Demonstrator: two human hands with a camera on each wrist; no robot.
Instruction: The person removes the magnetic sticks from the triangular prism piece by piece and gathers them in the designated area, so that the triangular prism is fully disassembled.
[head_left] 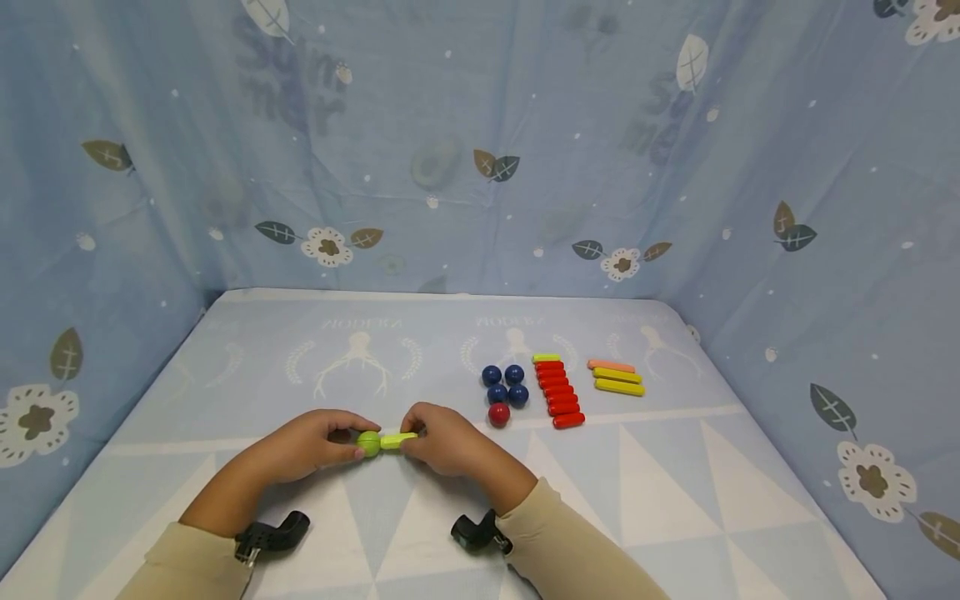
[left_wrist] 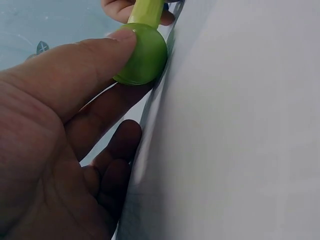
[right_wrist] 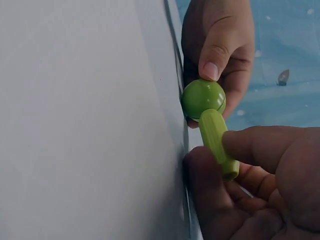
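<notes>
Between thumb and fingers my left hand [head_left: 309,443] pinches a shiny green ball [head_left: 369,443], low over the table. My right hand [head_left: 447,440] pinches a yellow-green ribbed rod [head_left: 397,441] by its far end. The rod's other end meets the ball, as the right wrist view shows with the ball [right_wrist: 204,100] and the rod [right_wrist: 216,140]. Whether the two are joined or only touching, I cannot tell. In the left wrist view the thumb lies on the ball [left_wrist: 145,55], and the remaining fingers are loosely bent below.
Right of the hands lie several dark blue balls [head_left: 497,394] and a red ball [head_left: 498,415]. Beside them runs a column of red rods [head_left: 558,392] topped by a yellow-green rod [head_left: 546,358]. Farther right are two yellow rods [head_left: 618,387] and an orange rod [head_left: 611,365].
</notes>
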